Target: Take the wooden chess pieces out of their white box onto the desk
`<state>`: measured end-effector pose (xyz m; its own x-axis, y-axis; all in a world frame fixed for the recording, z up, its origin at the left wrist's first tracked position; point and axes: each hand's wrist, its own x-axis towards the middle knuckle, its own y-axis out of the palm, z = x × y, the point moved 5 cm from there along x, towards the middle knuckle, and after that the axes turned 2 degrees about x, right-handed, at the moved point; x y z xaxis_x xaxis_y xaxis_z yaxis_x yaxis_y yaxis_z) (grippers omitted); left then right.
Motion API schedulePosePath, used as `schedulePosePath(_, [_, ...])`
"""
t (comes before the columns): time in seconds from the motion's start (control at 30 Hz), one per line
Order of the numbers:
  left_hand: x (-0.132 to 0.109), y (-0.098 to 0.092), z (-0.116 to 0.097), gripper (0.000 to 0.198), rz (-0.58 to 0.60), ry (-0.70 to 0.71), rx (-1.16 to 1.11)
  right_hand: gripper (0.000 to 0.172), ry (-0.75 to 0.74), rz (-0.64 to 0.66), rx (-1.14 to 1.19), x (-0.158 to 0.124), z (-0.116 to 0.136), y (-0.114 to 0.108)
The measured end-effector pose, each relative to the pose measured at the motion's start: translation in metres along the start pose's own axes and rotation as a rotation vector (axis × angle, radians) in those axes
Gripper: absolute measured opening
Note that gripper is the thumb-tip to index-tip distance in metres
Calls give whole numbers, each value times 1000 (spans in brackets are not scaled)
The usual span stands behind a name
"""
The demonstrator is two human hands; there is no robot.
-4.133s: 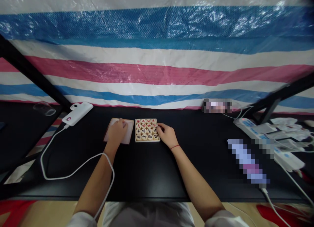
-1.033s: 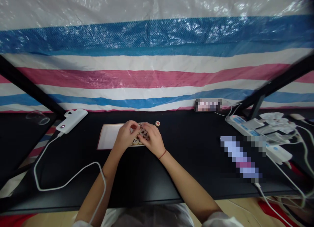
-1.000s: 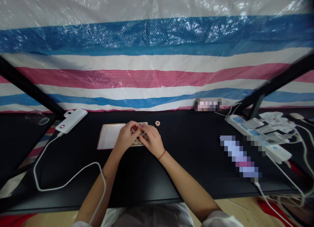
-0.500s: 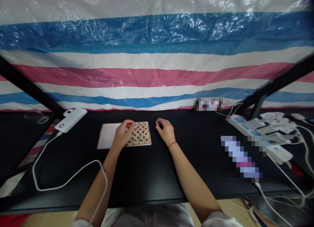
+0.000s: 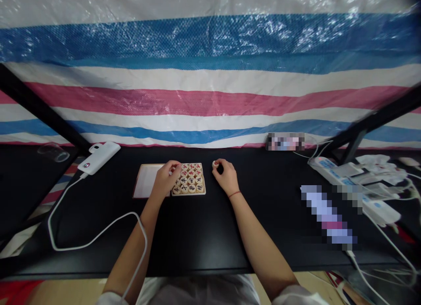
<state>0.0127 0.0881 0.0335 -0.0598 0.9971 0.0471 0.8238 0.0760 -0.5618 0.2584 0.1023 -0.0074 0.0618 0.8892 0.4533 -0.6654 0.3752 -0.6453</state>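
Note:
A small box (image 5: 203, 192) packed with round wooden chess pieces marked in red and black sits on the black table (image 5: 197, 235). My left hand (image 5: 164, 182) rests on the box's left edge, its fingertips pinching a piece at the top left corner. A flat white lid (image 5: 144, 186) lies just left of the box, partly under that hand. My right hand (image 5: 225, 175) is to the right of the box, fingertips closed on a single round piece (image 5: 215, 163) that sits on the table.
A white power bank (image 5: 98, 157) with a white cable (image 5: 82, 243) lies at the back left beside a clear glass (image 5: 54, 152). Power strips (image 5: 348, 182) and tangled cords fill the right side. A striped plastic sheet (image 5: 210, 90) hangs behind the table.
Both hands were together over the box a second ago. My right hand has moved out to the right onto the lone piece; my left hand stays at the box's left edge.

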Motion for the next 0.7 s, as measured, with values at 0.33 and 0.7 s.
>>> schedulePosePath(0.33, [1, 1, 1, 23, 1, 40, 74, 12, 14, 0, -11, -1, 0, -1])
schedulePosePath(0.7, [12, -1, 10, 35, -122, 87, 536, 13, -15, 6, -31, 0, -2, 5])
